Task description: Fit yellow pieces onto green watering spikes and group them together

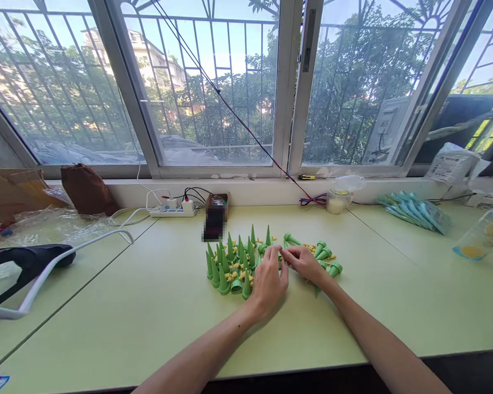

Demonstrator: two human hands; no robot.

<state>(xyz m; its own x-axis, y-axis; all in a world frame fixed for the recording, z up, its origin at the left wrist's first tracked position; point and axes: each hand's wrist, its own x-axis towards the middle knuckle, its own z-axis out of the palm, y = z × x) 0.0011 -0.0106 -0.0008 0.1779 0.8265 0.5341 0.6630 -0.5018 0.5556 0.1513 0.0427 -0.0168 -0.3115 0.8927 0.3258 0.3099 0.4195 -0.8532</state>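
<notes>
My left hand (269, 279) and my right hand (304, 261) meet above the table, fingertips pinched close together. Whatever sits between the fingers is too small and too covered to make out. To the left of my left hand stand several green plastic cone spikes (223, 279), points up. Small yellow plastic pieces (231, 276) lie scattered among them. Beyond and beside my right hand, more green spikes (324, 251) lie on their sides, with further yellow bits around them. One green piece (236, 285) near the front shows its round open end.
A power strip (172, 210) and a small cardboard box (218, 200) stand by the window wall. A jar (337, 202) and bagged teal items (414, 210) are at the back right. On the left, a white cable (78, 246) crosses a black tool-like object (28, 262).
</notes>
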